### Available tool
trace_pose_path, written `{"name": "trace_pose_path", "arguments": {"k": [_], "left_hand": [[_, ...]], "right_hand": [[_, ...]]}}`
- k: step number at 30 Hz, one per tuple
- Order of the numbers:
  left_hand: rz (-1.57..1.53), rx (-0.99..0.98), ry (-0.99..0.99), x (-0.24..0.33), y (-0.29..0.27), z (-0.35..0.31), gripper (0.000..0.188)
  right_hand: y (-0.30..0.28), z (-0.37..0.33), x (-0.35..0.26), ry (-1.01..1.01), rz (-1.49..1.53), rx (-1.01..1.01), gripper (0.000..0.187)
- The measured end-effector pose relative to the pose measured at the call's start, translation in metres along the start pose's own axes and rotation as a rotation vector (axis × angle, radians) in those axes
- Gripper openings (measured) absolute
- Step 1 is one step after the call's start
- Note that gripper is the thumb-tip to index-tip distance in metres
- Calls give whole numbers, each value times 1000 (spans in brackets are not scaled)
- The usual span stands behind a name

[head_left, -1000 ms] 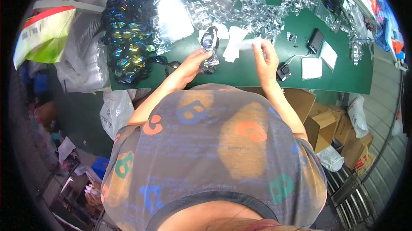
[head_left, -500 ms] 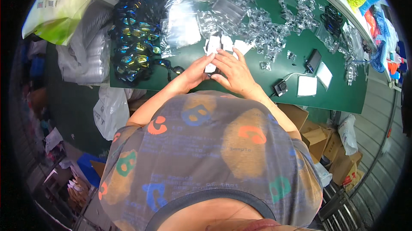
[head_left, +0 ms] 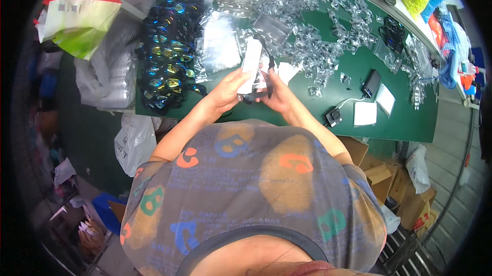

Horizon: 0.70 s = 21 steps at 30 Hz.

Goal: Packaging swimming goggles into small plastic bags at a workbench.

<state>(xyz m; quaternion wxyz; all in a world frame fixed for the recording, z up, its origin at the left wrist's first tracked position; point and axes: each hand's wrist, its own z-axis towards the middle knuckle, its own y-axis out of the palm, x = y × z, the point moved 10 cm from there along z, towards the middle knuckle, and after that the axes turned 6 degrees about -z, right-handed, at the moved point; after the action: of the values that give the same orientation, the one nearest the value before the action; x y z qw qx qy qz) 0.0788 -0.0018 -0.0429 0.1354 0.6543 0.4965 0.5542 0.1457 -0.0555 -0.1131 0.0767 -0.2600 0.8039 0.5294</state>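
Note:
In front of my chest, over the near edge of the green table [head_left: 307, 117], my left hand [head_left: 225, 93] is closed on a long white card strip [head_left: 250, 63]. A black band [head_left: 270, 60] curves along the strip's right side, and my right hand [head_left: 278, 95] is closed on its lower part. Between the hands is something clear and shiny, too blurred to make out. White paper pieces [head_left: 288, 72] lie just beyond my right hand. To the left is a heap of black bands with shiny iridescent stones [head_left: 169, 55].
Clear plastic bags [head_left: 220, 40] lie behind my hands. Many small clear pieces [head_left: 328, 24] spread over the back and right. A small black device [head_left: 333, 117] with a cable, a dark block [head_left: 371, 82] and white pads [head_left: 365, 114] sit at right. Cardboard boxes [head_left: 400, 173] stand below.
My hands have moved apart. The white card strip now stands out longer in my left hand, and a black band shows by my right hand. The whole view has shifted slightly.

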Motion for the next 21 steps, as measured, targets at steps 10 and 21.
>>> {"name": "trace_pose_path", "arguments": {"k": [10, 21], "left_hand": [[397, 300, 275, 12, -78, 3, 42], [165, 149, 144, -8, -24, 7, 34]], "right_hand": [[106, -33, -138, -332, -940, -75, 23], [82, 29, -144, -1009, -1613, 336, 23]]}}
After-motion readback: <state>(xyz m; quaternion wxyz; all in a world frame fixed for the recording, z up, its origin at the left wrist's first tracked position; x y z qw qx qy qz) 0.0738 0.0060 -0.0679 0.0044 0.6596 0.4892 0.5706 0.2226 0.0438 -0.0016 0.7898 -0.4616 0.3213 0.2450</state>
